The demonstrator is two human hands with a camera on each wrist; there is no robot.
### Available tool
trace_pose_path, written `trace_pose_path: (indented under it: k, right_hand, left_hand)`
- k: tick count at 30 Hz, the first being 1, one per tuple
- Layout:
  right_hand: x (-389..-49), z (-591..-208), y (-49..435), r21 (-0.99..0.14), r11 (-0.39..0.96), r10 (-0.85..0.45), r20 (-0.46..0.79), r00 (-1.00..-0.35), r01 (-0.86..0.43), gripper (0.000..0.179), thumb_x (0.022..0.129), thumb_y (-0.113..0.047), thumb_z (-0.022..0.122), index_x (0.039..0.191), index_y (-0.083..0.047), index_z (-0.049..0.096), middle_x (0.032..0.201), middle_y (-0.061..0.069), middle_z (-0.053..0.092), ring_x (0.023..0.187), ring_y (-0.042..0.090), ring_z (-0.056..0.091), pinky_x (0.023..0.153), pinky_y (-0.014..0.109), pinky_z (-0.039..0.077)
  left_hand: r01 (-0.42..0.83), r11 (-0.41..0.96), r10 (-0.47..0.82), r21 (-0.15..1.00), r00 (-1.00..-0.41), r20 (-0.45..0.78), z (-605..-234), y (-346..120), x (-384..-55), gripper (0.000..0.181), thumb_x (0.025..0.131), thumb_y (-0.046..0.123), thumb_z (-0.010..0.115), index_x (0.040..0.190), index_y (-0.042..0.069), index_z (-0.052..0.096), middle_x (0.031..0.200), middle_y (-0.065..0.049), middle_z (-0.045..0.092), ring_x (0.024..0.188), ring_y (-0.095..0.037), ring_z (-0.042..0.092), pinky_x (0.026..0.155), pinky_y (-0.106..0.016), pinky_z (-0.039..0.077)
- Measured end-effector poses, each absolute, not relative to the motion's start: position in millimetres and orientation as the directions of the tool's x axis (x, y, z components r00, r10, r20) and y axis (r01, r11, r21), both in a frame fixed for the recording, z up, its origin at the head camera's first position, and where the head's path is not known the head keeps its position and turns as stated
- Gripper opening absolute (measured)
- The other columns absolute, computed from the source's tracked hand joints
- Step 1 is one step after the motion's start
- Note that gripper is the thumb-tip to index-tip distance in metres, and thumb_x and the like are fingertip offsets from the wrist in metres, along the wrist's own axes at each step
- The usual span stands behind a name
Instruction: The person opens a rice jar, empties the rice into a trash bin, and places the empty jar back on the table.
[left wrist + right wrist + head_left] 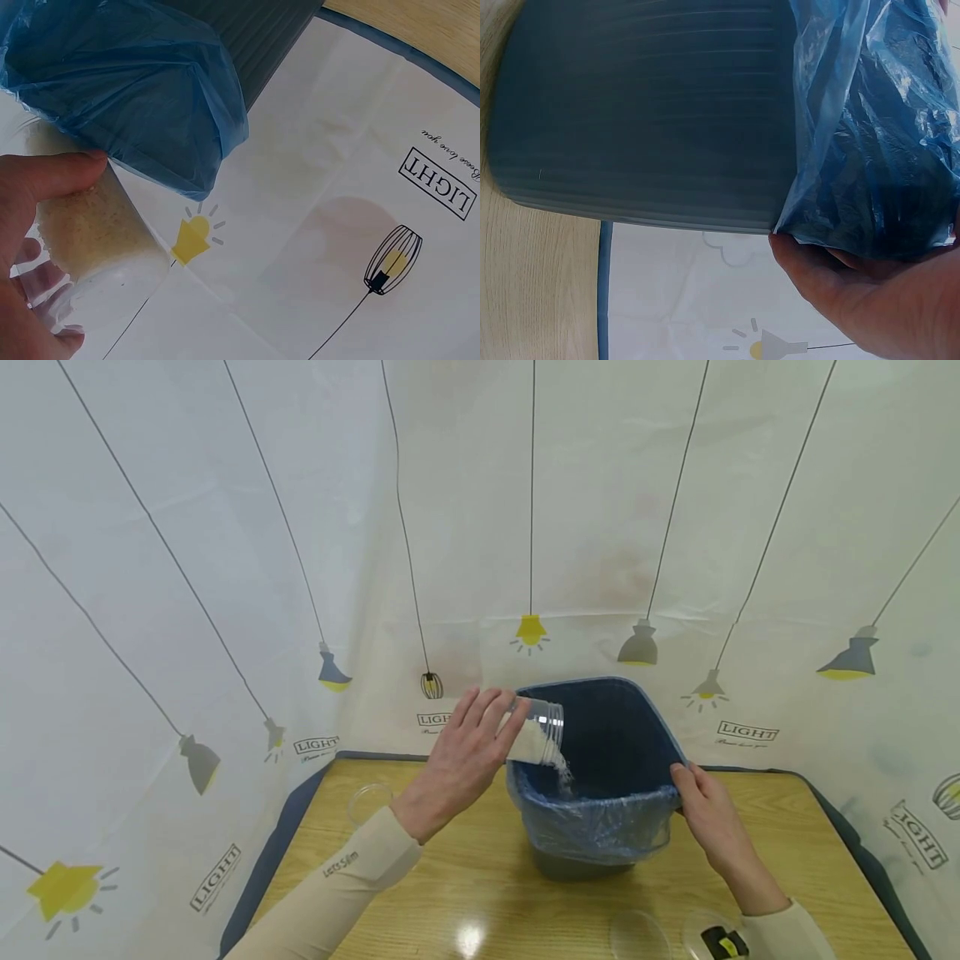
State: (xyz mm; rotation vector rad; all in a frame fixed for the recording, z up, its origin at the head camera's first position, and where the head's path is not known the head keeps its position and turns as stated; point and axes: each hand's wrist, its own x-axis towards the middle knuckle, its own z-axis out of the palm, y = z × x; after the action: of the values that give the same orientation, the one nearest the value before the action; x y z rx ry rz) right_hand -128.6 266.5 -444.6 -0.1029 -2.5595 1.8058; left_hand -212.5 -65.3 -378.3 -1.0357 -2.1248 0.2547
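Observation:
My left hand (461,760) grips a clear plastic jar (536,732) tipped on its side, mouth to the right, over the near-left rim of a dark bin (573,867). White grains (562,774), like rice, spill from the mouth into the bin. In the left wrist view, more of the grains (94,232) show through the jar wall. A thin blue bag (600,827) lines the bin and is folded down over its rim. My right hand (712,827) holds the bin at its right rim, thumb on top. From the right wrist, its fingers press against the bag (885,150).
A clear round lid (370,803) lies on the wooden table (442,893) at the left. Near the front edge are another clear disc (639,937) and a round clear piece with a black and yellow item (723,943). A lamp-printed sheet (465,527) rises behind.

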Motion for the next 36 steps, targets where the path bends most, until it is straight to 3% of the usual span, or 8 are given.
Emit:
trace_pose_path:
  k: [8, 19, 36]
  right_hand:
    - [-128.6, -446.4, 267.7, -0.942, 0.332, 0.058, -0.026, -0.998, 0.044, 0.069, 0.114, -0.037, 0.027, 0.156, 0.017, 0.020, 0.160, 0.039, 0.021, 0.146, 0.050, 0.028, 0.107, 0.064, 0.042]
    - [-128.8, -446.9, 267.9, -0.944, 0.327, 0.054, -0.031, -0.998, 0.047, 0.069, 0.114, -0.038, 0.027, 0.157, 0.016, 0.017, 0.161, 0.038, 0.018, 0.147, 0.050, 0.026, 0.108, 0.065, 0.040]
    - [-129.3, -446.2, 268.4, -0.944, 0.324, 0.044, -0.045, -0.998, 0.056, 0.070, 0.114, -0.038, 0.027, 0.157, 0.015, 0.013, 0.163, 0.038, 0.014, 0.149, 0.050, 0.022, 0.109, 0.065, 0.038]
  left_hand:
    - [0.609, 0.666, 0.730, -0.432, -0.411, 0.546, -378.3, -65.0, -212.0, 0.073, 0.088, 0.013, 0.078, 0.152, 0.006, 0.046, 0.143, -0.014, 0.052, 0.134, -0.033, 0.047, 0.120, -0.048, 0.033]
    - [0.599, 0.657, 0.744, -0.458, -0.415, 0.524, -377.4, -64.4, -211.0, 0.062, 0.095, 0.006, 0.068, 0.153, 0.009, 0.046, 0.144, -0.012, 0.051, 0.135, -0.031, 0.046, 0.121, -0.046, 0.030]
    - [0.591, 0.652, 0.749, -0.474, -0.405, 0.525, -377.2, -64.5, -210.3, 0.064, 0.094, 0.005, 0.068, 0.154, 0.009, 0.045, 0.145, -0.012, 0.051, 0.136, -0.031, 0.046, 0.123, -0.046, 0.028]
